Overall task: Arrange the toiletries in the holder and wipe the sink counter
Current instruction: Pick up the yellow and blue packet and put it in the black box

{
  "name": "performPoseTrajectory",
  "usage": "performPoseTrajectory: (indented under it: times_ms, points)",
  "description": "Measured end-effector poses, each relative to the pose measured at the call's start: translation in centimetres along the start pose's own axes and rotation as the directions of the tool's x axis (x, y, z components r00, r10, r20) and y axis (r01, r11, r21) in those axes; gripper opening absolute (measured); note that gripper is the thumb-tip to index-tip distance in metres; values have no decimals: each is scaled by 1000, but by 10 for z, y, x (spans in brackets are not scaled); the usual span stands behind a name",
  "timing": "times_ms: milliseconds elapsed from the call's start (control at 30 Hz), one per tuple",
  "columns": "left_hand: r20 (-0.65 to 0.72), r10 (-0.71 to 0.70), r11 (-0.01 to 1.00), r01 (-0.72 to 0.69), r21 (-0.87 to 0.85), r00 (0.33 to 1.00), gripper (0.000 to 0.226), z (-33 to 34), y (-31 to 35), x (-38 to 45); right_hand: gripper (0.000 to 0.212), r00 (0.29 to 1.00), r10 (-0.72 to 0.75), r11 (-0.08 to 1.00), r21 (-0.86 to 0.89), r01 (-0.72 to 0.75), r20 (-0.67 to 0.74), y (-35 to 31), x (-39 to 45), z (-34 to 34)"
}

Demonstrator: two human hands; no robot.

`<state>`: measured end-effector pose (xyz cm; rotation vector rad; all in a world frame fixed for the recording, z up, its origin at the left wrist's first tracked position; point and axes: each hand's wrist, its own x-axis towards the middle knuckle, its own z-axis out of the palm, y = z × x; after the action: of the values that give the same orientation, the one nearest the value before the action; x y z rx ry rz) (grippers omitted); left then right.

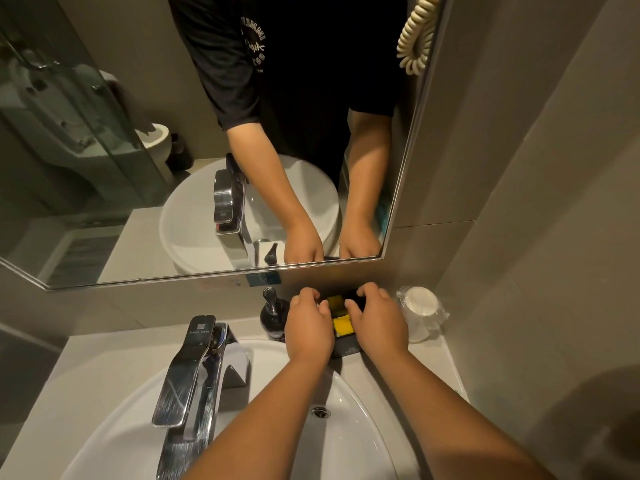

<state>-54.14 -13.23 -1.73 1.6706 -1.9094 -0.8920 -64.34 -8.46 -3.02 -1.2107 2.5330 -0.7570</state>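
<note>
Down over the basin, the head camera shows both forearms reaching across the white sink (263, 441) to a black holder (346, 348) that sits on the pale counter (446, 362) against the back wall, just under the mirror (138, 168). The left hand (308, 325) lies palm down on the holder's left edge, its fingers curled over the rim; the right hand (377, 322) does the same on the right edge, thumb tip near the middle. Between the two hands show yellow packets (341, 315) lying inside the holder, in what look like two compartments, one behind the other. Whether the fingers truly clamp the holder or only rest on it is hard to tell from above.

A dark soap dispenser (273, 315) stands just left of the left hand, touching or nearly touching it. To the right, near the corner, stand white cups in clear wrapping (420, 311). The chrome tap (194, 372) rises at the left of the sink. The mirror repeats the arms and the sink.
</note>
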Motion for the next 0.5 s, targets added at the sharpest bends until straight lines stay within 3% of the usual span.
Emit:
performPoseTrajectory:
  times_ms: [200, 333, 433, 500]
  points:
    - [14, 55, 997, -54, -50, 998, 25, -6, 7, -15, 13, 998, 5, 973, 230, 11, -70, 6, -10, -22]
    - [104, 169, 981, -156, -119, 980, 24, -10, 21, -57, 17, 970, 180, 916, 387, -104, -166, 27, -62, -59]
    - [329, 207, 970, -150, -191, 921, 19, -2, 29, -101, 15, 949, 295, 929, 264, -258, -110, 70, -117, -71]
    - [507, 138, 973, -22, -228, 851, 17, 10, 31, -127, 18, 938, 341, 938, 84, -336, -58, 98, -151, -69]
